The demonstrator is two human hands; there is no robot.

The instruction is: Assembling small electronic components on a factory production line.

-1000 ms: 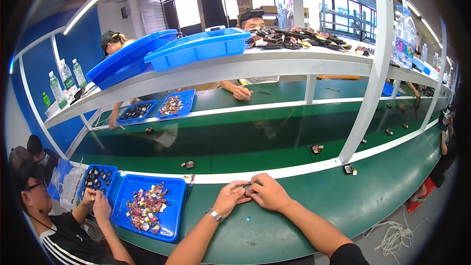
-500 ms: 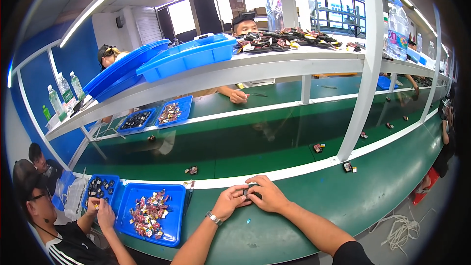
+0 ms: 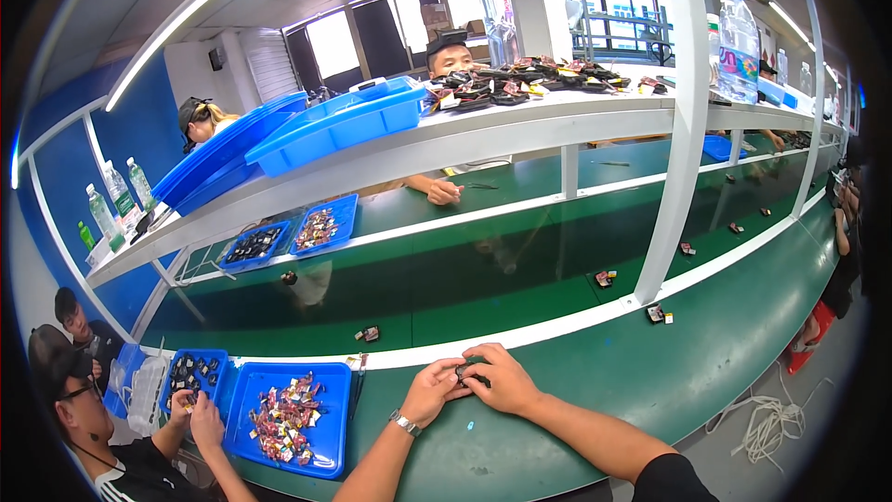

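Observation:
My left hand [image 3: 431,394] and my right hand [image 3: 504,381] meet over the green bench. Between their fingertips is a small black part [image 3: 462,373], mostly covered by the fingers, so its details cannot be made out. Both hands are closed on it. A watch [image 3: 404,423] is on my left wrist. To the left of my left hand lies a blue tray [image 3: 332,454] with a heap of small red, white and yellow pieces [image 3: 286,414]. A tiny light-blue scrap [image 3: 470,426] rests on the bench just below my hands.
At left, a co-worker's hands [image 3: 197,414] work beside a smaller blue tray [image 3: 216,361] of black parts. White shelf posts [image 3: 683,130] rise beyond the bench. A small black unit [image 3: 657,314] sits right of my hands. Several similar units lie along the green belt [image 3: 520,302].
The view has tilted slightly, shifting the shelf and posts leftward. My hands stay together on the black part, with small finger movements. The co-worker's hands at left have shifted a little.

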